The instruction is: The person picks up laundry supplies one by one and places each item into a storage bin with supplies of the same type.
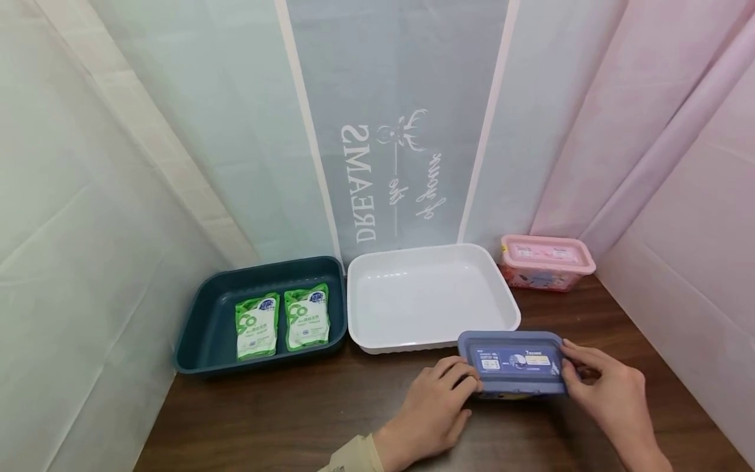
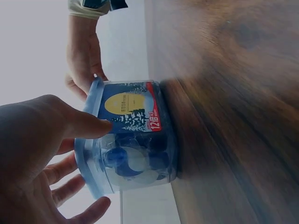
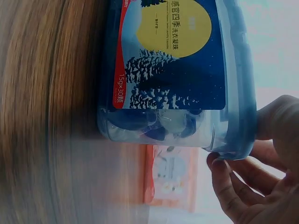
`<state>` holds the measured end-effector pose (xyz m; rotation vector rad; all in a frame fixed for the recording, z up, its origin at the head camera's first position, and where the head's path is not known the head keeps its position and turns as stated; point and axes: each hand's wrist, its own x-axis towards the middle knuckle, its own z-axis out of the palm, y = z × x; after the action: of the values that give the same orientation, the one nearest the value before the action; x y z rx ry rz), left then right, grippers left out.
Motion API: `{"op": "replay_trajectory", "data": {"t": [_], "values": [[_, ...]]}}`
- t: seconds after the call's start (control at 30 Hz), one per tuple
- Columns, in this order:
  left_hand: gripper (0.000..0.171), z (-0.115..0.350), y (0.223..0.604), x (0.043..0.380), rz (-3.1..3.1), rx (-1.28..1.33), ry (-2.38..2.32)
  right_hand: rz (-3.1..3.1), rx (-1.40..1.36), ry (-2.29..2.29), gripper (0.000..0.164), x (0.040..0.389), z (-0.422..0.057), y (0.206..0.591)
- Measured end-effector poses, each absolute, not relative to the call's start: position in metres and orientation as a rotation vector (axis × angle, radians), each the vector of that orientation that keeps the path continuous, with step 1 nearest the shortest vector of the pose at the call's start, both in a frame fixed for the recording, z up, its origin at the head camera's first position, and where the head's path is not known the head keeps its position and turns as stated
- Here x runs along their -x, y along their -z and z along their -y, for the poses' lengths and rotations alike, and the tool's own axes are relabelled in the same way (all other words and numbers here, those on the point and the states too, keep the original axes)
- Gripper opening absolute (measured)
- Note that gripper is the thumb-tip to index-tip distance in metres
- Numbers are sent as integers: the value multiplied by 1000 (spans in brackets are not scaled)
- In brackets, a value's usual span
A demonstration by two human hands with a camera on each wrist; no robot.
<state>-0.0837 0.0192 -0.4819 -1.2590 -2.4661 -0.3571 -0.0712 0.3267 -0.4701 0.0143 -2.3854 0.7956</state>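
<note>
A clear tub of laundry pods [image 1: 519,367] with a blue lid stands on the wooden table, in front of the white tray. My left hand [image 1: 433,406] grips its left end, with fingers at the lid. In the left wrist view the left thumb [image 2: 91,126] lies along the labelled side, and blue and white pods show through the wall. At the other end, my right hand [image 1: 613,387] holds the lid's edge between thumb and fingers. The right wrist view shows those fingers [image 3: 224,182] under the lid's rim, close to the dark blue label.
A white tray [image 1: 433,298] sits behind the tub. To its left is a dark green tray [image 1: 206,328] holding two green-and-white pouches [image 1: 308,318]. A pink lidded tub [image 1: 547,262] stands at the back right. Cloth curtains [image 1: 401,78] enclose the table.
</note>
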Motion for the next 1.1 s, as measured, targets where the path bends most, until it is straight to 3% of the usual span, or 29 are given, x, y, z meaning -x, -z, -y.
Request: {"op": "replay_trajectory", "data": {"t": [0.47,0.8,0.97,1.1], "values": [[29,7,483,78,2547,1139,456,2429,0,-877,29,73,-299,472],[2,20,475,84,2473,989,828,2418,-28,-924,28,84,-282,472],[10,20,479,89,2456,880,1176,2403,-54,-969,29,85,-277,475],[28,19,479,91,2484,767,1414,2376,-98,-1013,30,87,-272,477]]}}
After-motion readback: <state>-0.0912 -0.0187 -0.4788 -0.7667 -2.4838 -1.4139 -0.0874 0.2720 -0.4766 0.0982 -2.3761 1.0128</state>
